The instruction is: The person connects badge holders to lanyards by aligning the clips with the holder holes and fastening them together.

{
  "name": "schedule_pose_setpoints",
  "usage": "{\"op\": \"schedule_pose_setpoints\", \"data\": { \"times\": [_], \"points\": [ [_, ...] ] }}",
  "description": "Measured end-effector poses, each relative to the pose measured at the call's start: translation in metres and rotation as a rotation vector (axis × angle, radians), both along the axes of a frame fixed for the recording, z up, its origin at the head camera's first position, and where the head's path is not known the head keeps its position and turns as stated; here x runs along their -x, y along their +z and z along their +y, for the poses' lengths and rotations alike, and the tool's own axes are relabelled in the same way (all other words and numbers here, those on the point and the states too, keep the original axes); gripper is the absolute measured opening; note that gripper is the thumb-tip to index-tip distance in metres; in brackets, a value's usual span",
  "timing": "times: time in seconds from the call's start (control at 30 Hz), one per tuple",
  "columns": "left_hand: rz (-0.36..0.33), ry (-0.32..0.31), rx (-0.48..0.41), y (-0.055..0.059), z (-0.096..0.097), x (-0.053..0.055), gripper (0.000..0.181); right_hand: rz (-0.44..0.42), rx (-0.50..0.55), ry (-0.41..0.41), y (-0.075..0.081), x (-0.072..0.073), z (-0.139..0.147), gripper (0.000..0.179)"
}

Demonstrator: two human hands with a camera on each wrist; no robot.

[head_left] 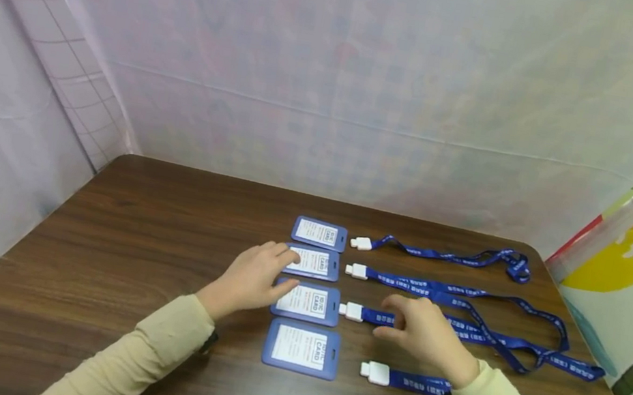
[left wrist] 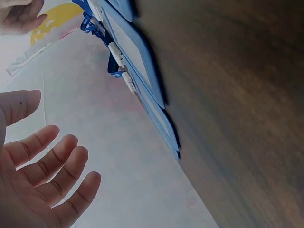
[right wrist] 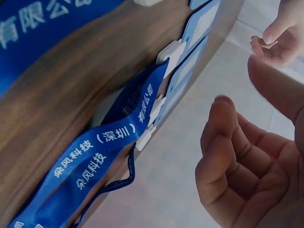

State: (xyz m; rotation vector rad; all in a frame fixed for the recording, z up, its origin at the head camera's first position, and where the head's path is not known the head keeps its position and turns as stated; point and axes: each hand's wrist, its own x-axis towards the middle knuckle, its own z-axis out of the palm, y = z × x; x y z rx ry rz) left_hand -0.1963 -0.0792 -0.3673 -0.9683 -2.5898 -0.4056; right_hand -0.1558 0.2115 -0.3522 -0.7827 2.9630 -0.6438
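Note:
Several blue card holders with white inserts lie in a column on the table, the nearest card holder [head_left: 301, 348] closest to me and the farthest card holder [head_left: 320, 233] at the back. My left hand [head_left: 256, 280] hovers above the two middle ones, fingers spread and holding nothing; the left wrist view shows it apart from the card holders. To the right lie blue lanyards with white clips, each clip pointing at a card holder. Over the third lanyard [head_left: 377, 317] from the back is my right hand [head_left: 425, 335], its fingers loosely bent and empty, partly hiding that strap.
The nearest lanyard [head_left: 417, 383] runs under my right forearm to the table's right side. The farthest lanyard [head_left: 444, 255] ends in a bunched loop near the back right corner. The brown wooden table [head_left: 111, 275] meets a pale cloth curtain [head_left: 333, 90] behind it.

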Motion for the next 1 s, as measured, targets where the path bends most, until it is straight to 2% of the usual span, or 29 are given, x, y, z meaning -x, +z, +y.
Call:
{"op": "schedule_pose_setpoints", "data": {
  "times": [0.33,0.63,1.0],
  "points": [
    [-0.009,0.002,0.009,-0.002,-0.001,0.0,0.034,-0.088,0.004,0.086,-0.007,-0.008,0.006,0.042],
    [-0.02,-0.02,0.008,-0.002,-0.002,-0.002,0.033,-0.113,-0.068,0.136,-0.016,-0.015,0.007,0.038],
    [-0.086,-0.032,0.017,-0.002,-0.005,-0.007,0.031,-0.204,-0.076,0.137,-0.024,-0.02,0.007,0.042]
  ]
}}
